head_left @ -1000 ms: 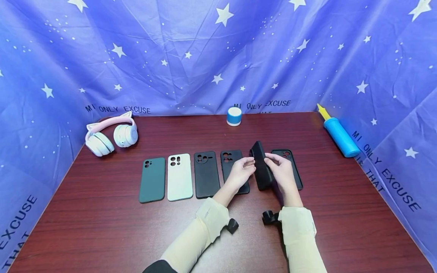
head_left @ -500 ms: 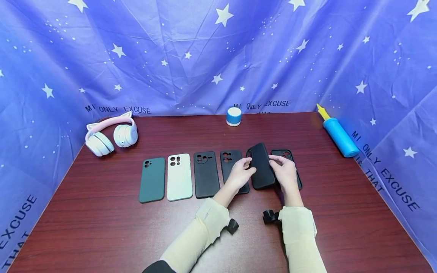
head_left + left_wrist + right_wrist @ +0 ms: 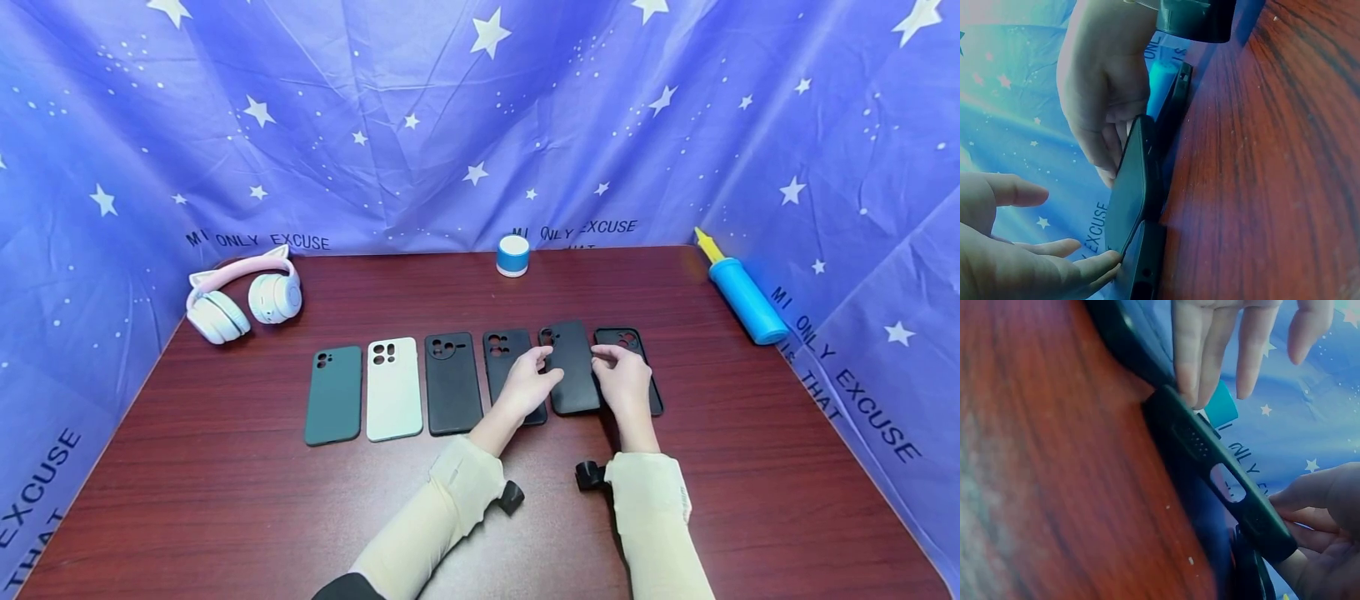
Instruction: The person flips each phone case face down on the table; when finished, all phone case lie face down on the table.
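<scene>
Between my two hands a black phone case (image 3: pixel 573 371) lies back up, its camera cutout at the far left corner. My right hand (image 3: pixel 624 385) pinches its right edge, which appears lifted off the table in the right wrist view. On the opposite edge, straight fingers of my left hand (image 3: pixel 1029 250) touch the case, with the thumb held apart above. Under the left hand is another black case (image 3: pixel 497 367), partly covered. To the right, a black case (image 3: pixel 651 379) with its inside facing up is partly hidden by my right hand.
Further left in the row lie a black case (image 3: pixel 453 387), a white case (image 3: pixel 395 392) and a green case (image 3: pixel 333 396). Cat-ear headphones (image 3: pixel 243 292) stand at the back left. A blue-and-white cylinder (image 3: pixel 513 256) is at the back, a blue pump (image 3: pixel 746 300) at the right.
The black case has turned down from standing on its edge to nearly flat in the row. The left hand's fingers have loosened from it, while the right hand stays at its right edge.
</scene>
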`<action>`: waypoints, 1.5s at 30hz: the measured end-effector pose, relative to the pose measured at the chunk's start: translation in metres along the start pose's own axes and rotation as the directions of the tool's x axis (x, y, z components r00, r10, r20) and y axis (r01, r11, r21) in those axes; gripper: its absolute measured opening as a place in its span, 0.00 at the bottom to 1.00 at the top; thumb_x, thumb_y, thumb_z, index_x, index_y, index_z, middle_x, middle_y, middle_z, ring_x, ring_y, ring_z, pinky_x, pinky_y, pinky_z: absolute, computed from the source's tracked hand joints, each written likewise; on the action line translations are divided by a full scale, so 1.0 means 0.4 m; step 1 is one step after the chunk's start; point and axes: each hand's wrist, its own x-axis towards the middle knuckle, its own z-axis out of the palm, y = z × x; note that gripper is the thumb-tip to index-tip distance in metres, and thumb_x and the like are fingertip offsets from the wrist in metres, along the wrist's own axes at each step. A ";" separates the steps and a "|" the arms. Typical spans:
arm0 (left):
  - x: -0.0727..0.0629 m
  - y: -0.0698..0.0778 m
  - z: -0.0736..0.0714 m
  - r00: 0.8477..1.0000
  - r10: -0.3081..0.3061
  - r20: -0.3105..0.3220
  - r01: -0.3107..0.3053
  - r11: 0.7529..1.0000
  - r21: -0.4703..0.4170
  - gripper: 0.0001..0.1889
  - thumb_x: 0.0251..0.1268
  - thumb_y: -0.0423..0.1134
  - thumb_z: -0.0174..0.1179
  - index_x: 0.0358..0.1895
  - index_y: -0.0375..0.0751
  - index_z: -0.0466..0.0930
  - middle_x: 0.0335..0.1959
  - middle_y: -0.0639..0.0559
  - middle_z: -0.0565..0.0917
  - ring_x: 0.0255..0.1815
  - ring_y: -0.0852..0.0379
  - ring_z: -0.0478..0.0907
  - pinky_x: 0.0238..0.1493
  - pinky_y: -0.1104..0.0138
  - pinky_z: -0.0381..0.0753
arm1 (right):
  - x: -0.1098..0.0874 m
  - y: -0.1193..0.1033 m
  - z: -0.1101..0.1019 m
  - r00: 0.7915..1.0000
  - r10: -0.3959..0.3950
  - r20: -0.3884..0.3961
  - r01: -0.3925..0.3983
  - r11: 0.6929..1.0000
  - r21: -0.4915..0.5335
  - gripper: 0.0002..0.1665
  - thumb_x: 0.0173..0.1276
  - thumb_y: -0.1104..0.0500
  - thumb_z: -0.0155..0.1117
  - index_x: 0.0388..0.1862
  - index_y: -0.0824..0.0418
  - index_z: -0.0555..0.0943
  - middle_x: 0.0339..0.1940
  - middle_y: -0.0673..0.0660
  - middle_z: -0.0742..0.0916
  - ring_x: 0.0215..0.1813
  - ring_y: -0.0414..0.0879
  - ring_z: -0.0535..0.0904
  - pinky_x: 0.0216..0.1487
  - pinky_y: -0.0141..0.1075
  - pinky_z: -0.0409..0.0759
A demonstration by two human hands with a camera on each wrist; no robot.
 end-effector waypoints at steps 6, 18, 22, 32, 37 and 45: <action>-0.004 0.004 0.005 1.000 0.006 -0.014 -0.005 1.000 0.021 0.27 0.69 0.35 0.53 0.70 0.38 0.65 0.70 0.41 0.69 0.72 0.45 0.67 0.70 0.54 0.70 | -0.004 -0.003 0.003 0.998 -0.025 -0.049 0.024 0.999 -0.025 0.14 0.67 0.63 0.60 0.49 0.65 0.85 0.41 0.66 0.89 0.46 0.60 0.84 0.67 0.55 0.68; -0.003 0.016 0.052 0.992 0.096 -0.078 -0.100 0.994 -0.049 0.27 0.69 0.33 0.52 0.71 0.34 0.63 0.70 0.40 0.69 0.68 0.43 0.71 0.67 0.57 0.74 | 0.018 0.035 -0.062 0.993 0.016 -0.118 -0.010 0.998 0.058 0.14 0.68 0.58 0.63 0.50 0.61 0.85 0.41 0.64 0.89 0.23 0.24 0.78 0.62 0.48 0.74; 0.013 0.021 0.095 0.988 0.117 -0.099 -0.121 0.992 -0.042 0.26 0.69 0.33 0.53 0.70 0.34 0.65 0.69 0.42 0.71 0.66 0.45 0.73 0.65 0.60 0.76 | 0.023 0.069 -0.100 0.986 0.083 -0.143 -0.072 0.994 0.081 0.15 0.69 0.58 0.63 0.51 0.60 0.85 0.44 0.64 0.89 0.19 0.12 0.66 0.53 0.37 0.74; 0.035 0.026 0.180 0.992 0.091 -0.091 -0.095 0.995 -0.035 0.26 0.68 0.34 0.54 0.69 0.38 0.66 0.68 0.46 0.72 0.64 0.49 0.76 0.62 0.63 0.78 | 0.028 0.117 -0.144 0.977 0.195 -0.090 -0.188 0.979 0.084 0.18 0.68 0.56 0.64 0.54 0.61 0.83 0.46 0.64 0.88 0.20 0.15 0.70 0.51 0.30 0.76; 0.042 0.029 0.188 0.997 0.049 -0.055 -0.050 0.999 -0.015 0.27 0.69 0.36 0.54 0.71 0.40 0.64 0.69 0.46 0.71 0.66 0.49 0.74 0.64 0.61 0.77 | 0.033 0.133 -0.136 0.976 0.208 -0.067 -0.204 0.977 0.057 0.19 0.66 0.55 0.65 0.53 0.63 0.83 0.45 0.64 0.88 0.30 0.31 0.82 0.67 0.47 0.69; 0.045 0.033 0.191 1.000 0.026 -0.014 -0.025 0.999 0.041 0.29 0.68 0.37 0.54 0.72 0.42 0.63 0.67 0.43 0.74 0.66 0.50 0.74 0.65 0.60 0.76 | 0.033 0.143 -0.125 0.983 0.170 -0.073 -0.173 0.984 -0.036 0.14 0.64 0.59 0.67 0.46 0.65 0.85 0.44 0.65 0.88 0.52 0.60 0.81 0.62 0.50 0.71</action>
